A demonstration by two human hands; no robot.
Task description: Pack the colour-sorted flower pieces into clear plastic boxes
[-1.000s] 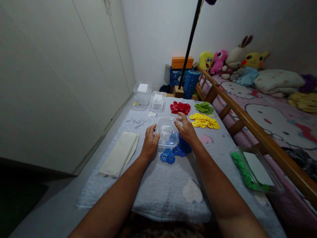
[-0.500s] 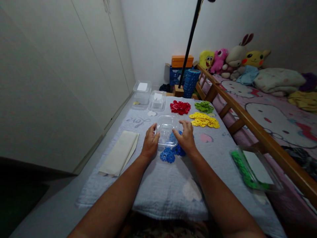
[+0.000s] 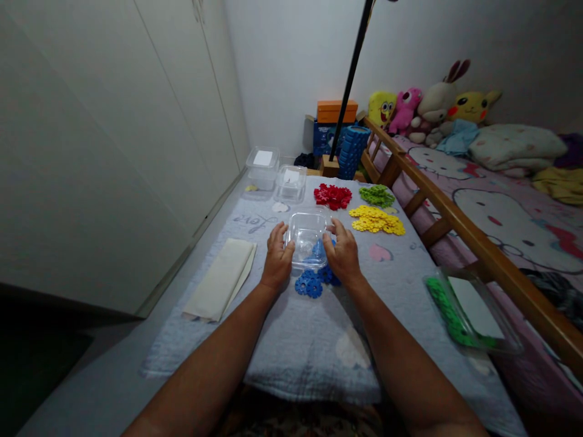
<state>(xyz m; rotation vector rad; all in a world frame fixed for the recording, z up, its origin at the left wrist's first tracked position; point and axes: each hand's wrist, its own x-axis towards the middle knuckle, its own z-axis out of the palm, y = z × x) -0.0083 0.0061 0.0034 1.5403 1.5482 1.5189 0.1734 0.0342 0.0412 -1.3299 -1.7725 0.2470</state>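
Note:
A clear plastic container [image 3: 306, 226] is between my two hands, over blue flower-shaped plastic pieces [image 3: 310, 284]. Its left side is gripped by my left hand [image 3: 279, 255], with the thumb near the front corner. My right hand [image 3: 341, 250] grips the opposite side, fingers curved along the edge and thumb on the near part. Some blue pieces show through the clear plastic, and others are partly covered by the right hand. Whether the container touches the pieces beneath it, I cannot tell.
Beyond lie red [image 3: 332, 196], yellow [image 3: 376, 220] and light green pieces [image 3: 376, 195]. Two lidded clear boxes [image 3: 291, 183] stand at the back left. Folded cloth [image 3: 219, 280] lies left; a box of green pieces [image 3: 469, 312] sits right, beside the wooden bed rail [image 3: 437, 200].
The container looks slightly larger and its tilt has shifted a little between my hands. My right thumb has moved slightly right along its edge. The piles stay where they were.

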